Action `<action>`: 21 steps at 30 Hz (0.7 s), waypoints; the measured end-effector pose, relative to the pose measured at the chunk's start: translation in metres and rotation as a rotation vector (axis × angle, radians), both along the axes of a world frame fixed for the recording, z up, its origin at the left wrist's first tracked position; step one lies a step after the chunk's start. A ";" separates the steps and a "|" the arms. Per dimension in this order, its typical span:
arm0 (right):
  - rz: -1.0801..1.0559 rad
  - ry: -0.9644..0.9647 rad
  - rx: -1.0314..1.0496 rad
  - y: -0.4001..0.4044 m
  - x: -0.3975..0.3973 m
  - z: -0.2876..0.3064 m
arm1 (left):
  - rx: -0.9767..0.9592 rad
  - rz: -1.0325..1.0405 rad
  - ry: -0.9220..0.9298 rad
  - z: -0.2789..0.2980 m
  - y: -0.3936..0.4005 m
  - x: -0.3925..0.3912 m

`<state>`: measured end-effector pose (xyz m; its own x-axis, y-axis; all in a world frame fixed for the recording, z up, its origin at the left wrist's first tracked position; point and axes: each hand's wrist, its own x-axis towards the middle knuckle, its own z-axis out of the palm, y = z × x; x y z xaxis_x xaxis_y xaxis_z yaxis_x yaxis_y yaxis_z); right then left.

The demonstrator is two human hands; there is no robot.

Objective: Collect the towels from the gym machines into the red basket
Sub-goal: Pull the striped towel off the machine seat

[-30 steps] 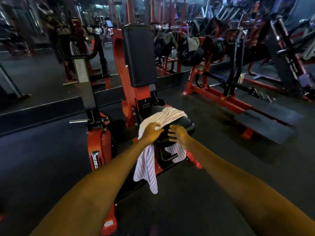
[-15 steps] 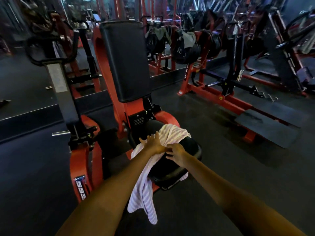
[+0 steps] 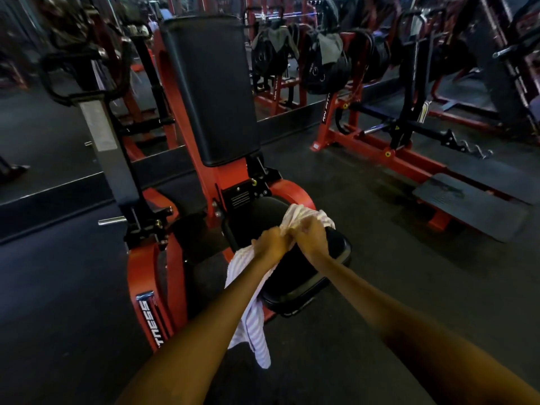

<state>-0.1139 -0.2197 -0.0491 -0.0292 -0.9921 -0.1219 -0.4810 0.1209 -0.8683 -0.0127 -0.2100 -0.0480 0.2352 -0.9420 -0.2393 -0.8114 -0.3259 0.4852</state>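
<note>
A white striped towel (image 3: 251, 325) lies draped over the black seat (image 3: 295, 276) of a red gym machine (image 3: 181, 92) and hangs down the seat's left side. My left hand (image 3: 270, 244) grips the towel at the seat's near left edge. My right hand (image 3: 311, 233) pinches the bunched cloth (image 3: 298, 214) on top of the seat. Both hands are side by side, almost touching. The red basket is not in view.
A tall black back pad (image 3: 210, 89) rises behind the seat. A red weight rack with black plates and grey cloths (image 3: 330, 45) stands at the back right. A red frame with a black footplate (image 3: 470, 206) lies on the floor to the right.
I have come closer to the machine. Both hands have closed on the towel and bunched it up on the seat; its far end has been pulled toward me.
</note>
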 end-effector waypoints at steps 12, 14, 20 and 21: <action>0.218 -0.219 -0.278 0.082 -0.078 0.061 | -0.466 0.229 1.000 0.040 0.075 -0.078; 0.210 -0.313 -0.347 0.096 -0.092 0.061 | -0.540 0.290 1.176 0.062 0.092 -0.093; 0.260 -0.239 -0.429 0.141 -0.133 0.056 | -0.415 0.307 1.672 0.117 0.138 -0.139; 0.265 -0.320 -0.391 0.150 -0.139 0.056 | -0.378 0.309 1.684 0.124 0.143 -0.148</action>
<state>-0.2534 -0.0693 0.0073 0.2046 -0.9337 0.2937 -0.1570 -0.3275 -0.9317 -0.1603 -0.0668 0.0762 0.1492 -0.9710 -0.1869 0.6752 -0.0381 0.7366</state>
